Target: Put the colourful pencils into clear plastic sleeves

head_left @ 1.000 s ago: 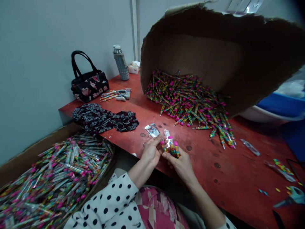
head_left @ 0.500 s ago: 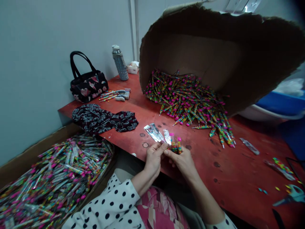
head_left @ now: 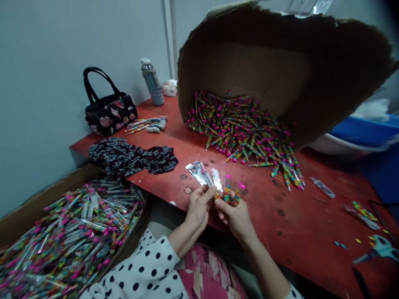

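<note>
Over the near edge of the red table, my left hand (head_left: pixel 198 204) is closed on several thin silvery plastic sleeves (head_left: pixel 199 173), fanned out past its fingertips. My right hand (head_left: pixel 238 218) grips clear tubes (head_left: pixel 227 186) filled with small coloured candies and topped with pink caps; two of them stick up from its fingers. The fingertips of both hands meet, close to one silvery sleeve (head_left: pixel 216 178) standing between them. Fingers cover the lower ends of the tubes and sleeves.
A tipped cardboard box (head_left: pixel 255 62) spills many candy tubes (head_left: pixel 240 128) onto the table (head_left: pixel 262 207). Wrapped tubes (head_left: pixel 84 228) fill a carton at lower left. Dark cloth (head_left: pixel 134 155), a handbag (head_left: pixel 110 114) and a flask (head_left: pixel 152 83) lie left; scissors (head_left: pixel 378 248) lie right.
The tubes in my right hand have spread apart, the right one tilting outward. My fingertips have parted slightly, and more coloured candy shows between them. The whole view has shifted a little.
</note>
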A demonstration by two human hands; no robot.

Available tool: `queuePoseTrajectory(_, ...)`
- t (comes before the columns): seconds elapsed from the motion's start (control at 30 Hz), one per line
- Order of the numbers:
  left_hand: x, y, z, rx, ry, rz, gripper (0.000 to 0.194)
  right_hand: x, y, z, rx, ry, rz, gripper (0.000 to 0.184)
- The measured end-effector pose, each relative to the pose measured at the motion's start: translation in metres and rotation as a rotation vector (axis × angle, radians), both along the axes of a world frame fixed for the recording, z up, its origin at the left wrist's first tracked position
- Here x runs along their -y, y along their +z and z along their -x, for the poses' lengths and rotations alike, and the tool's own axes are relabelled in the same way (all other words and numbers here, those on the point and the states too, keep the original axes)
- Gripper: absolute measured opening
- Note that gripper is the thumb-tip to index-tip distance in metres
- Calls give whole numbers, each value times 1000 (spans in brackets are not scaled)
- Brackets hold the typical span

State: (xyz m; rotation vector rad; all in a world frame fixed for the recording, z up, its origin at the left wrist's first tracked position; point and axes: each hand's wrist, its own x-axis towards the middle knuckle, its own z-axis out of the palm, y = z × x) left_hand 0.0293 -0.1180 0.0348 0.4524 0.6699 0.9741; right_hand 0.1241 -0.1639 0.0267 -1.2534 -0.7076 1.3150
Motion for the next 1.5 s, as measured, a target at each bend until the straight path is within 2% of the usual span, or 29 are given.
queuePoseTrajectory(0.07,5,0,-1,10,-34,-19,20,-5,1,1,-8,8,-14,26)
queuePoseTrajectory(0.3,5,3,1,-21,-21,-20,20,-14,0,6,-40,34,-1,27)
queuePoseTrajectory(0.4,6,5,15,-44,-32,-13,19,-15,4,10,-41,78,13,28)
queuePoseTrajectory(0.47,8,9,35,-78,105,-7,18,-15,7,9,-13,114,12,28)
queuePoseTrajectory(0.53,8,12,63,-112,378,-26,24,-15,9,2,40,110,4,29)
queuePoseTrajectory(0.6,5,13,88,-161,602,-74,46,-16,7,-10,91,33,1,30)
queuePoseTrajectory(0.63,3,12,95,-202,646,-96,52,-17,6,-16,113,-15,-1,30)
queuePoseTrajectory(0.67,-1,11,98,-275,639,-135,53,-17,5,-22,135,-56,-4,30)
queuePoseTrajectory(0.73,-9,6,90,-528,482,-324,44,-19,2,-31,174,-95,-11,30)
queuePoseTrajectory(0.83,-24,-2,51,-1023,139,-848,38,-18,2,-36,213,-98,-3,31)
queuePoseTrajectory(0.9,-33,-9,23,-1285,6,-1149,35,-15,4,-37,232,-99,7,31)
queuePoseTrajectory(0.97,-38,-16,3,-1487,-68,-1320,24,-14,4,-39,265,-99,7,31)
queuePoseTrajectory(1.07,-40,-25,-7,-1646,-101,-1419,17,-18,0,-47,335,-98,8,31)
queuePoseTrajectory(1.17,-40,-29,-7,-1690,-72,-1446,16,-33,-7,-55,417,-62,61,33)
queuePoseTrajectory(1.33,-42,-31,-7,-1699,-55,-1506,14,-52,-11,-57,475,-37,94,35)
queuePoseTrajectory(1.5,-39,-33,-6,-1607,-13,-1506,13,-44,-9,-58,442,-65,52,35)
